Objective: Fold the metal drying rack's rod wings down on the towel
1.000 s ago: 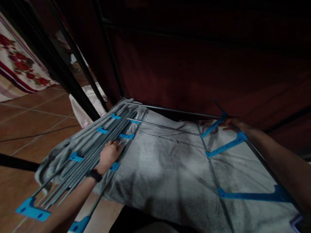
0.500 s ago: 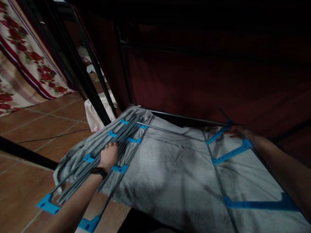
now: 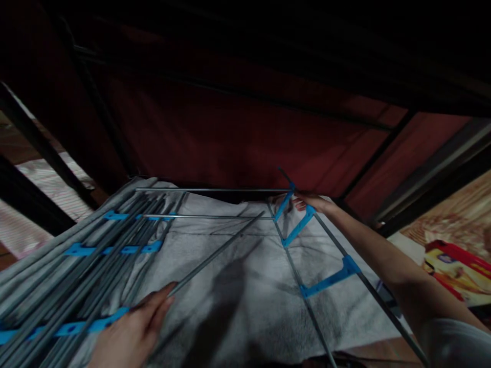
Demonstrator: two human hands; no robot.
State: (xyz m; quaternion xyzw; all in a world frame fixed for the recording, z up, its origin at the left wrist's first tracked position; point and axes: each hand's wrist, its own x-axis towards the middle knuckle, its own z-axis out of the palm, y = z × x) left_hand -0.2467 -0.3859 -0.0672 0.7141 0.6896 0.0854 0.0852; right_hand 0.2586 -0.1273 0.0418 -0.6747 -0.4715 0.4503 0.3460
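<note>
My left hand is closed around one end of a thin grey metal rod, which slants up to the right above the grey cloth. To its left lies a bundle of similar grey rods across a frame with blue plastic connectors. At the far right, my right hand is at the upper part of a second frame of rods and blue connectors. Its fingers are bent near the top blue pieces; what they grip is partly hidden. Two long rods run between the frames at the back.
A grey cloth covers the surface under the frames. Behind stands a dark red panel with black bars. A red and yellow box is at the right, and a striped cloth hangs at the left.
My left hand has left the bundle and now holds a single rod, moved toward the middle. The view has turned right; my right hand stays by the right frame's top.
</note>
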